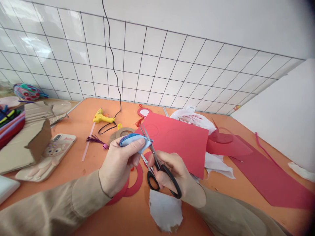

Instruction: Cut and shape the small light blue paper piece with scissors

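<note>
scissors sit gripped in the right hand, blue fabric pinched in the left hand.

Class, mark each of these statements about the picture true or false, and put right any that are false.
1. The left hand holds a piece of blue cloth. True.

2. The glue gun on the table is green. False: it is yellow.

3. The scissors are held in the right hand. True.

4. The phone lies on top of the large red sheet. False: it lies at the left, beside the cardboard.

5. The purple tassel has a small bell at one end. True.

6. The black cord hangs on the right side of the glue gun and is plugged into the phone. False: it runs down to the glue gun.
</note>
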`<move>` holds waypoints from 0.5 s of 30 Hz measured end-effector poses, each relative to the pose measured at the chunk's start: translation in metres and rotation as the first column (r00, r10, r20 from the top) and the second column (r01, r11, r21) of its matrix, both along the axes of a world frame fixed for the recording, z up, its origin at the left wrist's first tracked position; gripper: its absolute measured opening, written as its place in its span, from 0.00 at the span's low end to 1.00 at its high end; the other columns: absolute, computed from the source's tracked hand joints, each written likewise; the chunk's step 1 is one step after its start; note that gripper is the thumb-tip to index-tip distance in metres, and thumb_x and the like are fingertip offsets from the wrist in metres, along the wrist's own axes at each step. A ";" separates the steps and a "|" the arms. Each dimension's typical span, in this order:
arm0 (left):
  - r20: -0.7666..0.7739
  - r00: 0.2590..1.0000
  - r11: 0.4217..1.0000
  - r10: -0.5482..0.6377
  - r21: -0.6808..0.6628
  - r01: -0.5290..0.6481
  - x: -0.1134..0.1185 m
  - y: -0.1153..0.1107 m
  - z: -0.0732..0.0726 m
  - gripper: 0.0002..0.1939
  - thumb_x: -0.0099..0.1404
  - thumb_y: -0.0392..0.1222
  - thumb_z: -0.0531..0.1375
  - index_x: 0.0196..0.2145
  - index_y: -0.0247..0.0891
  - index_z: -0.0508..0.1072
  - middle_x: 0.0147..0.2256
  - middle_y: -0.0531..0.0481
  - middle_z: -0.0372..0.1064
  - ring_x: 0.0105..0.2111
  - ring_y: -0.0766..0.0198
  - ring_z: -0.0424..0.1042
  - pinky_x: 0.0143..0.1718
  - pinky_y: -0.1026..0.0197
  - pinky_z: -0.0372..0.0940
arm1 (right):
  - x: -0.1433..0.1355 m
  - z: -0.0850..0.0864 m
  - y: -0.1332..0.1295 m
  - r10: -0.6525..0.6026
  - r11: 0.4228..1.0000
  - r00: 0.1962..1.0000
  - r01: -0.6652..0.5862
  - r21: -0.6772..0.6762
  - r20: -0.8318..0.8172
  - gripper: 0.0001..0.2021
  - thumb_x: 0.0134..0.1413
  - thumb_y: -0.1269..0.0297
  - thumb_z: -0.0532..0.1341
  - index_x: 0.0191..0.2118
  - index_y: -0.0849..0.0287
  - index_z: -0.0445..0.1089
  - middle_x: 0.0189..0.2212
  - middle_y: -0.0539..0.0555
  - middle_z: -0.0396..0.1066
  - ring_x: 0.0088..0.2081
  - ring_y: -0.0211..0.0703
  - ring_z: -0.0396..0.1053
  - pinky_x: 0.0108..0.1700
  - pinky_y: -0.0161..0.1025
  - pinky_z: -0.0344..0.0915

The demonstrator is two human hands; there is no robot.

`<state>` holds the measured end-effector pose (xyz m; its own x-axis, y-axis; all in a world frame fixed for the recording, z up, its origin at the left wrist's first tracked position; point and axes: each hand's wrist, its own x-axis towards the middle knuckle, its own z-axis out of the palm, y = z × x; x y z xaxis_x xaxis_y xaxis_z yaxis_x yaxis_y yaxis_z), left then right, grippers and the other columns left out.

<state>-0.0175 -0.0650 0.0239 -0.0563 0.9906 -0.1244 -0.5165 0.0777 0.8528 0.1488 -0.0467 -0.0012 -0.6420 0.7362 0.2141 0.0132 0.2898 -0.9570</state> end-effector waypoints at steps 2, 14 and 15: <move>-0.004 1.000 1.000 -0.003 0.003 0.003 0.000 0.000 -0.001 0.16 0.52 0.42 0.70 0.16 0.36 0.67 0.14 0.58 0.55 0.15 0.74 0.51 0.18 0.67 0.45 | 0.000 0.000 0.000 0.001 1.000 1.000 -0.001 0.004 0.001 0.26 0.54 0.37 0.61 0.33 0.61 0.65 0.18 0.44 0.56 0.18 0.31 0.54 0.21 0.32 0.48; -0.058 0.998 1.000 -0.010 0.025 0.011 -0.003 0.002 -0.002 0.18 0.52 0.43 0.69 0.15 0.37 0.65 0.13 0.58 0.52 0.16 0.74 0.49 0.18 0.65 0.41 | 0.000 0.003 0.001 0.027 0.998 1.000 -0.027 -0.051 -0.012 0.27 0.52 0.38 0.63 0.33 0.62 0.65 0.19 0.44 0.57 0.17 0.31 0.56 0.20 0.31 0.49; -0.066 0.998 1.000 -0.013 0.026 0.014 -0.003 0.002 -0.002 0.19 0.53 0.43 0.69 0.15 0.37 0.65 0.13 0.58 0.52 0.16 0.74 0.49 0.19 0.64 0.41 | 0.001 0.002 0.001 0.028 0.998 0.999 -0.029 -0.062 -0.017 0.27 0.52 0.38 0.63 0.33 0.62 0.65 0.19 0.44 0.57 0.17 0.31 0.57 0.20 0.31 0.50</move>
<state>-0.0206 -0.0627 0.0214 -0.0502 0.9943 -0.0943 -0.4578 0.0610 0.8870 0.1494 -0.0458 0.0011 -0.6600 0.7297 0.1786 -0.0095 0.2296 -0.9732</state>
